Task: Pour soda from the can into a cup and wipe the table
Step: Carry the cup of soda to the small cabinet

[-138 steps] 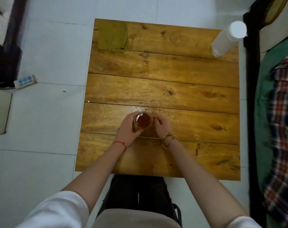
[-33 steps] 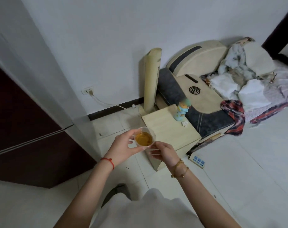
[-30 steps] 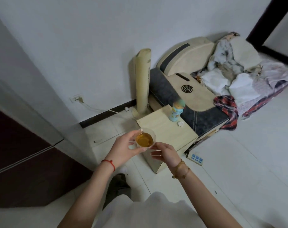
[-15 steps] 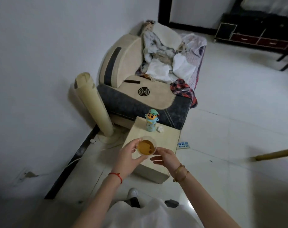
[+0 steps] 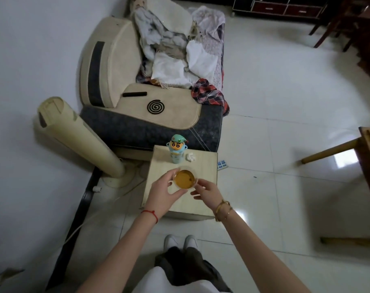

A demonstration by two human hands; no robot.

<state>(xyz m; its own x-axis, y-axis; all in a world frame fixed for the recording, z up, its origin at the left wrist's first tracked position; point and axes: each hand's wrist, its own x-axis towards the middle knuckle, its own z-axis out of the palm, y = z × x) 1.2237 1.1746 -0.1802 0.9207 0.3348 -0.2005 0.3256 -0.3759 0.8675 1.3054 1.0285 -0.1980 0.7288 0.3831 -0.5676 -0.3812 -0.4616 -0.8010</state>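
Observation:
A clear plastic cup (image 5: 184, 179) full of amber soda is held above a small beige side table (image 5: 203, 166). My left hand (image 5: 164, 193) grips the cup round its left side, thumb and fingers curled on its wall. My right hand (image 5: 207, 192) touches the cup's right rim with its fingertips, the other fingers loosely spread. The corner of the wooden table (image 5: 369, 157) shows at the right edge. No can and no cloth are in view.
On the side table stand a cartoon-figure bottle (image 5: 176, 152) and a crumpled tissue (image 5: 190, 156). Behind it are a beige sofa (image 5: 137, 85) piled with clothes and a tower fan (image 5: 78, 136). A power strip (image 5: 222, 164) lies on the white tiled floor.
I have turned from the wooden table and carried the cup to the side table. Over the last half second the view tilted down and the cup came over the side table's top.

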